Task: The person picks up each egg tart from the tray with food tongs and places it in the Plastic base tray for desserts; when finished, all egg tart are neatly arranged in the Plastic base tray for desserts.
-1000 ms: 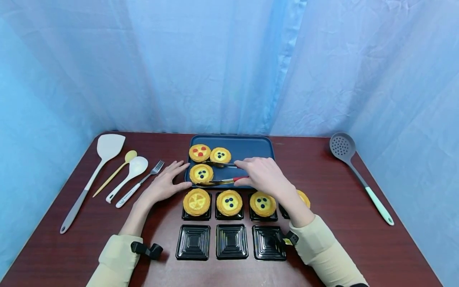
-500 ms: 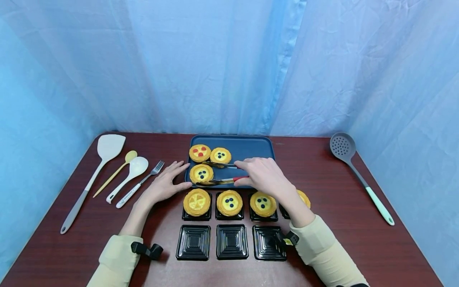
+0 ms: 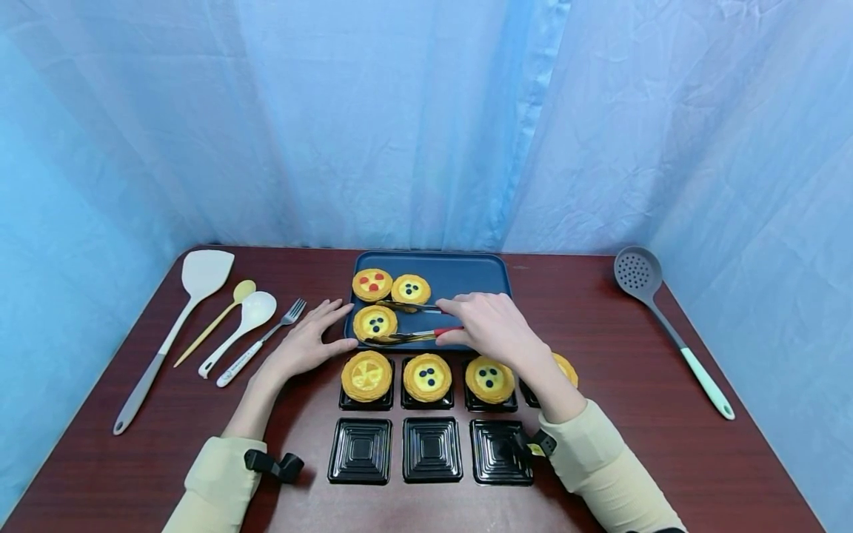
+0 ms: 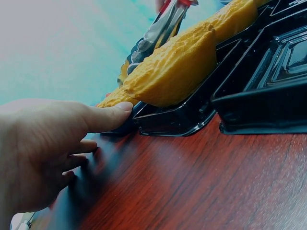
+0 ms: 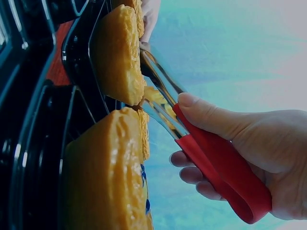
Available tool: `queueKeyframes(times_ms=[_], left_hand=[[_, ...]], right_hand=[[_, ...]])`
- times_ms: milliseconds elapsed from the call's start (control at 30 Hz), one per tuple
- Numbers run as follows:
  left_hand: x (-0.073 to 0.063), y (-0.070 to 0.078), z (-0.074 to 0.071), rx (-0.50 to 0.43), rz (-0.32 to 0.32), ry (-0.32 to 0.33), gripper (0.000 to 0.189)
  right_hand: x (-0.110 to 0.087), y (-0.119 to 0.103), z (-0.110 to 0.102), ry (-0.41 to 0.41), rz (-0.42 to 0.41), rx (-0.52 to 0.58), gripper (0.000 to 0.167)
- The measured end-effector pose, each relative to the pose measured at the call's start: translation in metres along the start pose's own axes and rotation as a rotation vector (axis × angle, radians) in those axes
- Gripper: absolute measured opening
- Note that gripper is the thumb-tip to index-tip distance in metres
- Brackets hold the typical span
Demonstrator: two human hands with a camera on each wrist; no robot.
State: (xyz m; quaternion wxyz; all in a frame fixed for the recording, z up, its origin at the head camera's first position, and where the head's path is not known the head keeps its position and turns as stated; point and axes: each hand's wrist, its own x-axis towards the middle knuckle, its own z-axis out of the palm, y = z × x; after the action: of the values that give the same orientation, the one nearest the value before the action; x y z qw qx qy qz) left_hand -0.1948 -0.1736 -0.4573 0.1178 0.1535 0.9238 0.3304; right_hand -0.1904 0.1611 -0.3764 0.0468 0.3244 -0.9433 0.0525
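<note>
My right hand (image 3: 496, 326) grips red-handled metal tongs (image 5: 216, 163), thumb on one handle and fingers curled behind the other. The tongs' spread arms reach left over the blue baking tray (image 3: 466, 274), one on either side of a blueberry-topped tart (image 3: 375, 323). Behind that tart lie a red-topped tart (image 3: 372, 284) and another blueberry-topped tart (image 3: 411, 288). At the tray's left edge my left hand (image 3: 306, 342) rests with fingers extended. In the left wrist view, its thumb (image 4: 112, 117) overlaps the tray's corner.
In front of the tray, a row of black square holders bears an orange-topped tart (image 3: 366, 376), blueberry-topped tarts (image 3: 427, 377) and one partly hidden by my right wrist. Nearer stand bare black holders (image 3: 360, 451). A spatula (image 3: 205, 274), spoons and fork lie left, a skimmer (image 3: 637, 274) right.
</note>
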Motion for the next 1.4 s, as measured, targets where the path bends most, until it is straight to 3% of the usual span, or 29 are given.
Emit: queueKeyframes(times_ms=[800,1133,1400], left_hand=[[0.0,-0.001,-0.001,0.004,-0.014,-0.004,0.077],[0.001,-0.001,0.0,0.004,-0.015,-0.001,0.078],[0.0,-0.001,0.0,0.0,-0.008,0.0,0.077]], right_hand=[[0.001,0.001,0.0,-0.01,-0.003,0.004,0.055],[0.0,0.004,-0.002,0.026,-0.016,0.001,0.053],[-0.011,0.007,-0.015,0.061,-0.009,0.023,0.053]])
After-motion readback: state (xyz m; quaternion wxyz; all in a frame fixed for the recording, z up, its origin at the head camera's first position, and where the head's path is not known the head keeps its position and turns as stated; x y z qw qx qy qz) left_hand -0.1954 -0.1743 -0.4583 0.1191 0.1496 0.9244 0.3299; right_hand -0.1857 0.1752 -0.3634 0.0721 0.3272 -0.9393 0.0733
